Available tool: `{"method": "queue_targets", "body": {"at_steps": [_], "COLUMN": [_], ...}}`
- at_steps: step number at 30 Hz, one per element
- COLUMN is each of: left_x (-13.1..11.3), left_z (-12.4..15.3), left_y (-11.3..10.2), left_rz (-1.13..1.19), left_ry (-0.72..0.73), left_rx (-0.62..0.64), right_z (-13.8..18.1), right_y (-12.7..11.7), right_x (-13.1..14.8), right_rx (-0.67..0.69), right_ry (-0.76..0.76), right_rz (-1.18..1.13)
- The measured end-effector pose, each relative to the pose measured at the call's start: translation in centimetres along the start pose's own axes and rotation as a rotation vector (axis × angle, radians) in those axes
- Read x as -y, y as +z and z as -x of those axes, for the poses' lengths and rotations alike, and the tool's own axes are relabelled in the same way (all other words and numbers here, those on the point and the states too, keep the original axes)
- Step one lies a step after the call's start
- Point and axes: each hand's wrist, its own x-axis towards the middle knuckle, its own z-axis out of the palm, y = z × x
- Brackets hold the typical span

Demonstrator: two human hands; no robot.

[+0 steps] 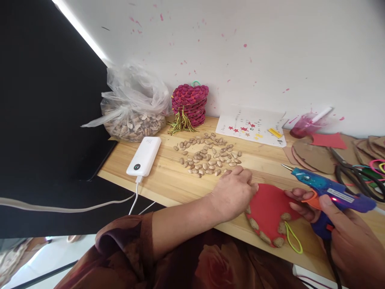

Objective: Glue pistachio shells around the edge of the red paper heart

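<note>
My left hand [234, 192] rests knuckles-up on the left edge of a red heart-shaped card [267, 208], fingers curled down onto it; what lies under them is hidden. Seeds are stuck along the card's lower rim, and a yellow-green loop [293, 237] hangs from its tip. My right hand [337, 224] grips a blue glue gun [327, 190] with an orange trigger, its nozzle pointing left above the card. A pile of loose tan seeds [209, 156] lies just beyond my left hand.
A white power bank [144, 156] with a cable lies at the left. A plastic bag of shells [134, 116] and stacked magenta seed hearts [189, 102] stand by the wall. Star-sticker paper [252, 128], a pink cup [303, 126], cardboard cut-outs [313, 154] and black scissors [355, 174] lie at right.
</note>
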Motion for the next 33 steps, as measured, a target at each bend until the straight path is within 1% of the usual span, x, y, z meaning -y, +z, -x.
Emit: {"method": "queue_targets", "body": {"at_steps": [2, 6, 14, 21, 25, 29, 33], "left_x": [0.05, 0.08, -0.17, 0.09, 0.14, 0.17, 0.09], "left_z": [0.03, 0.04, 0.08, 0.1, 0.08, 0.06, 0.35], "left_y": [0.21, 0.37, 0.03, 0.38, 0.2, 0.01, 0.58], "left_rz": [-0.004, -0.021, -0.008, 0.019, 0.034, 0.053, 0.124], "left_ry": [0.002, 0.002, -0.001, -0.011, -0.018, -0.023, -0.019], "left_rx": [-0.025, -0.054, -0.045, -0.057, -0.037, -0.02, -0.04], "right_z": [-0.03, -0.03, 0.04, 0.25, 0.33, 0.32, 0.28], "right_y": [-0.04, -0.14, 0.14, 0.12, 0.12, 0.23, 0.09], "right_x": [0.04, 0.08, 0.08, 0.19, 0.16, 0.23, 0.17], "right_rx": [0.0, -0.01, 0.006, 0.003, 0.005, -0.007, -0.014], "right_ry": [0.031, 0.031, 0.002, 0.012, -0.006, 0.01, 0.033], "right_rz": [-0.004, -0.035, -0.045, -0.021, -0.026, -0.049, -0.05]}}
